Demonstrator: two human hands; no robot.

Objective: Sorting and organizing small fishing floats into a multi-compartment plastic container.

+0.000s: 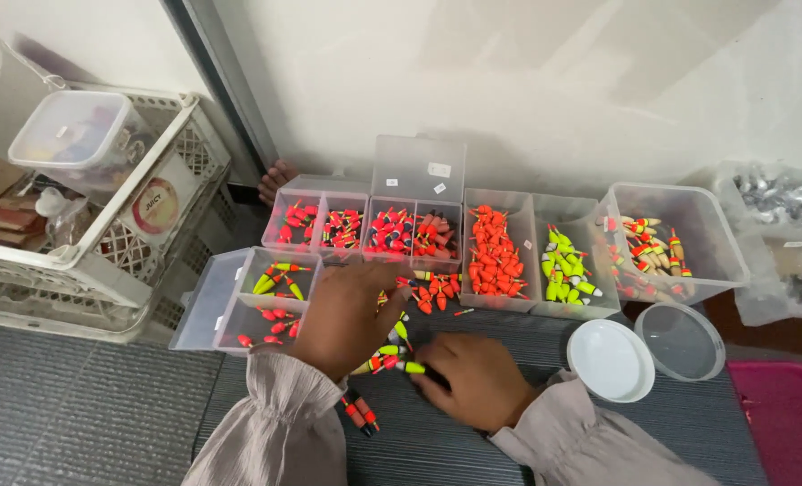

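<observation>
Reaching over a scatter of small fishing floats (392,355) on the dark ribbed bench (473,450), the left hand (351,315) hangs with fingers curled downward; whether it grips anything I cannot tell, since the palm faces away. The right hand (477,380) rests on the bench beside it, fingers pinched on a yellow-tipped float (410,367) at its fingertips. More floats lie loose just beyond the left hand, red ones (437,292) near the trays, and a red-and-black pair (360,414) lies near the left cuff.

To the left of the left hand stands an open clear compartment box (270,301) with yellow and red floats inside. Behind it runs a row of clear trays: divided ones with mixed red floats (365,229), one full of orange floats (494,252), one with yellow-green floats (563,265). A larger clear tub (675,238) of wood-coloured floats stands at the right, its two round lids (644,351) lying on the bench before it. A white slatted crate (104,234) stands well to the left.
</observation>
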